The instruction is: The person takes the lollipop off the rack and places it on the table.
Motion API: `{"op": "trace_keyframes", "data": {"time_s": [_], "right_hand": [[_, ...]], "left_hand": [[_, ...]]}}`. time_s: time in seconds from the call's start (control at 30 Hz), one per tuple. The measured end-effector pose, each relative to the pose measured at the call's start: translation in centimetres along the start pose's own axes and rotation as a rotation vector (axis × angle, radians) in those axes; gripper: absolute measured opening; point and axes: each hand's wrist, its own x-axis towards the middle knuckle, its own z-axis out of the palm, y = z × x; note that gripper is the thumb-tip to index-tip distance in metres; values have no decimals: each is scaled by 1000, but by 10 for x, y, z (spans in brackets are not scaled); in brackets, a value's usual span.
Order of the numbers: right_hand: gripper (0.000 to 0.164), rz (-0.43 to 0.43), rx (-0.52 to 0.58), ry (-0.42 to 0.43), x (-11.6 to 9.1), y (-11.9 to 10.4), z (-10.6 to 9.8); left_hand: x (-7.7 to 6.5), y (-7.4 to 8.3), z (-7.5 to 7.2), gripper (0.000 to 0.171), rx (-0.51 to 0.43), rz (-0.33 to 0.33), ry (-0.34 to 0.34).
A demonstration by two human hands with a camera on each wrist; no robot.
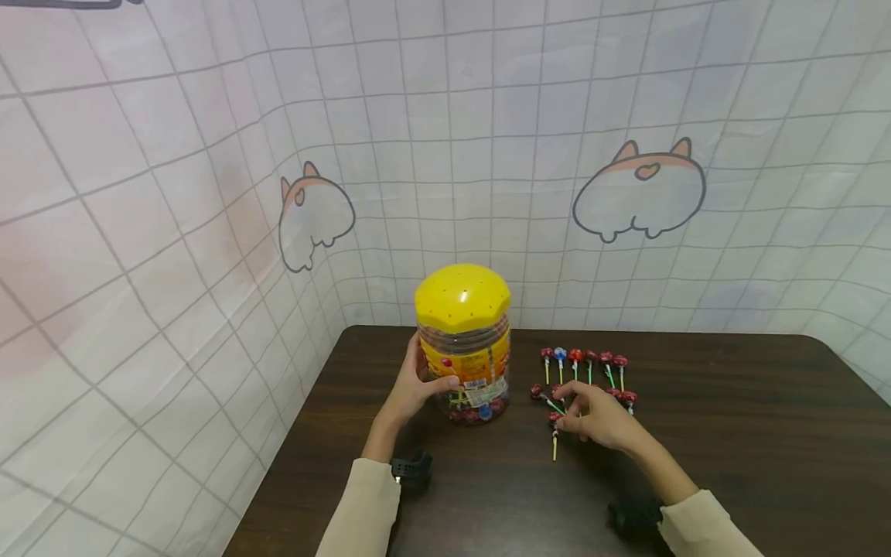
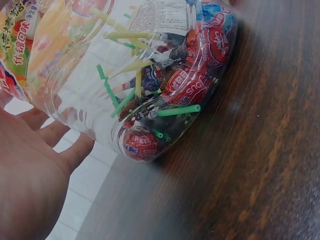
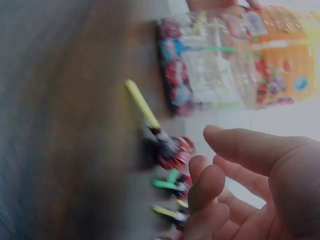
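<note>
A clear plastic jar (image 1: 462,348) with a yellow lid and an orange-yellow label stands on the table, lollipops visible in its bottom. My left hand (image 1: 412,387) holds the jar's left side, thumb across the front and fingers round the back. Over the lollipops on the table hovers my right hand (image 1: 595,415), its fingers loosely bent. In the right wrist view nothing lies between thumb and fingertips. The nearest lollipop (image 3: 175,152), red with a yellow stick, lies just beyond those fingertips. Part of the second row of lollipops is hidden under the right hand in the head view.
A back row of several lollipops, including a blue one (image 1: 560,353) and a bright red one (image 1: 575,355), lies right of the jar. The dark wooden table (image 1: 752,433) meets a white grid-patterned curtain (image 1: 487,193) at its back and left.
</note>
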Motion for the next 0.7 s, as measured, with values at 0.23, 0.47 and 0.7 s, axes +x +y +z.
{"op": "trace_keyframes", "data": {"time_s": [0.23,0.47,0.7], "right_hand": [[40,-16,16,1,-5,-7,-23],[39,-39,11,5,-15,-14,-46],[40,-42,35,61,-22,-18,-66]], "left_hand": [[-2,1,-4,98,12,-10,-2],[-3,2,-8,99,41,-32,-19],[-3,9,-15,102,98,-72,-41]]}}
